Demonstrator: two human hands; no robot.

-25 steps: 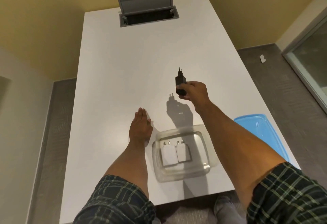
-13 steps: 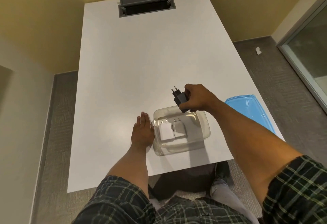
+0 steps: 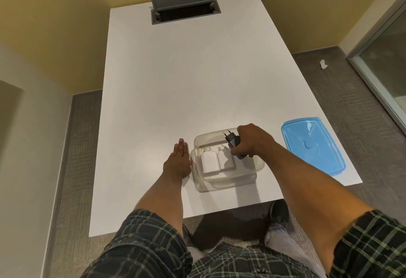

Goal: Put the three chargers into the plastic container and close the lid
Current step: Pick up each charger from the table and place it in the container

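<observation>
Fingers (image 3: 238, 151) closed around black charger (image 3: 232, 143)

A white bench (image 3: 175, 84) fills the middle. At its far end a grey cable hatch (image 3: 184, 10) stands with its flap raised. Grey carpet (image 3: 351, 110) lies around, with a white scrap (image 3: 323, 64) at far right.

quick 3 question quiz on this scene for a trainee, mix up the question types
1. True or false: the blue lid is on the plastic container.
2. How many white chargers lie in the container?
3. The right hand holds: A) the black charger B) the lid C) nothing

Key:
1. False; it lies on the table, to the right of the container.
2. Two.
3. A; the left hand lies flat beside the container.
</observation>
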